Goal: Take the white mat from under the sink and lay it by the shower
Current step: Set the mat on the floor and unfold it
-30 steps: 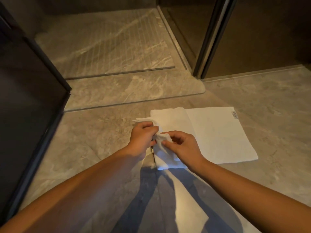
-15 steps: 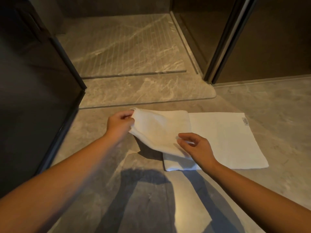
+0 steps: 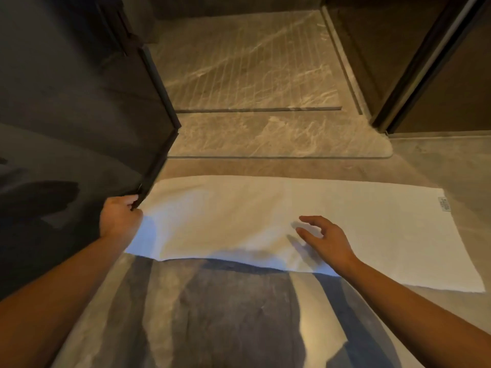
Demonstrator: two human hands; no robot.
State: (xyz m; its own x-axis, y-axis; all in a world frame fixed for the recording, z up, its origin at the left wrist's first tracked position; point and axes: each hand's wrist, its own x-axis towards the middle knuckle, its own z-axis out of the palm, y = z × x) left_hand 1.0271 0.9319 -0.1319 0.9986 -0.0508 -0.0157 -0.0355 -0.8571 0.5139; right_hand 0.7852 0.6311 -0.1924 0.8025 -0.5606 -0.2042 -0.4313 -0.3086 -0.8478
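Observation:
The white mat point(image 3: 265, 216) lies unfolded across the marble floor in front of the shower threshold point(image 3: 279, 139), with a small label at its far right edge. My left hand point(image 3: 119, 219) is closed on the mat's left edge, next to the corner of the dark glass panel. Over the mat's middle hovers my right hand point(image 3: 324, 240), fingers spread and holding nothing. The mat's near edge is slightly lifted and wavy.
A dark glass panel point(image 3: 79, 115) stands at the left, its corner touching the mat's left end. The ribbed shower floor point(image 3: 252, 65) lies beyond the threshold. A dark door frame point(image 3: 414, 65) rises at the right. Grey marble floor point(image 3: 438, 328) surrounds me.
My left hand pulled the folded half of the mat out to the left until it spread flat. My right hand let go and lifted off the mat.

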